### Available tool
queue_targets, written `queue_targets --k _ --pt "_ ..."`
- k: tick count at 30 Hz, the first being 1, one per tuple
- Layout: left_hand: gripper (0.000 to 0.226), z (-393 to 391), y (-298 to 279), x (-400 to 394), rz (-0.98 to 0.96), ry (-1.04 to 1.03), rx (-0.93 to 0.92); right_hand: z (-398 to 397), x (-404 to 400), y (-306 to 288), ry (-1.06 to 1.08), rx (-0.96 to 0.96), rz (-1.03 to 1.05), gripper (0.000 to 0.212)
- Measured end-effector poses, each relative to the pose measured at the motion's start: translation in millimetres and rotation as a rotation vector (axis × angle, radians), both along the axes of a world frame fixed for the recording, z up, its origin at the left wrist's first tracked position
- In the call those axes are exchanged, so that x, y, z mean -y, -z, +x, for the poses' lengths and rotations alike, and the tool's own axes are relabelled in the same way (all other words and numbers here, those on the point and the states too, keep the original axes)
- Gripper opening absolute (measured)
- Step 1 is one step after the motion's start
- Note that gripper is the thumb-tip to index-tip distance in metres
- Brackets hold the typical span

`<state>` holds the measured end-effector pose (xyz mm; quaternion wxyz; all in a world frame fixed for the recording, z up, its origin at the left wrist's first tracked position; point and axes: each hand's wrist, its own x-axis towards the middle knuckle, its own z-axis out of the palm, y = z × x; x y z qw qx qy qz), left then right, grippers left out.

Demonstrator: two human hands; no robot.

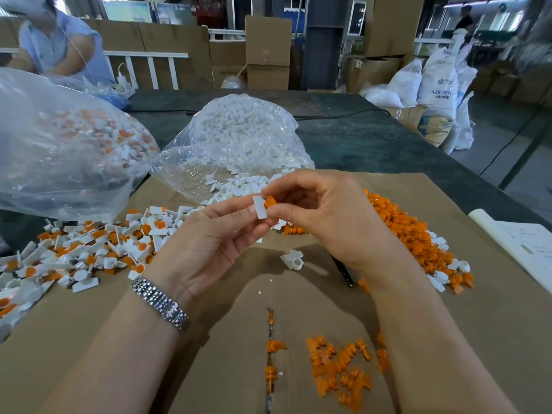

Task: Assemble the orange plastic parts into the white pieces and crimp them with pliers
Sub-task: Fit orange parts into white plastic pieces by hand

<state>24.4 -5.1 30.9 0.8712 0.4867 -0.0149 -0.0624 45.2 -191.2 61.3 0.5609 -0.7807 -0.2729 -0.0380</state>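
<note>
While two hands pinch: white piece (259, 207); orange part (270, 201)

From my seat I see two bare forearms with no sleeves reaching into view. On the left wrist sits a silver metal watch band (161, 303), built of many small rectangular links in rows (it catches the light and looks polished). The left hand (209, 243) and right hand (325, 216) wear no gloves.

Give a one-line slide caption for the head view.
Left hand holds a white piece while right hand pinches an orange part against it, above cardboard strewn with parts.
</note>
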Motion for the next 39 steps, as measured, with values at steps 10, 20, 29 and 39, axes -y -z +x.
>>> queue_targets --k 10,20,29,39 --pt "0.01 -1 -1 5 -0.007 -0.063 0.032 3 -6 4 0.111 0.193 -0.145 0.02" --pt "0.009 -1 0 6 0.055 -0.148 0.001 6 -7 8 0.068 0.188 -0.171 0.017" --pt "0.016 -1 1 5 0.063 -0.198 0.075 7 -10 11 0.116 0.154 -0.11 0.02" --pt "0.025 -4 -4 5 0.058 -0.186 0.057 8 0 10 0.027 -0.165 0.076 0.018"
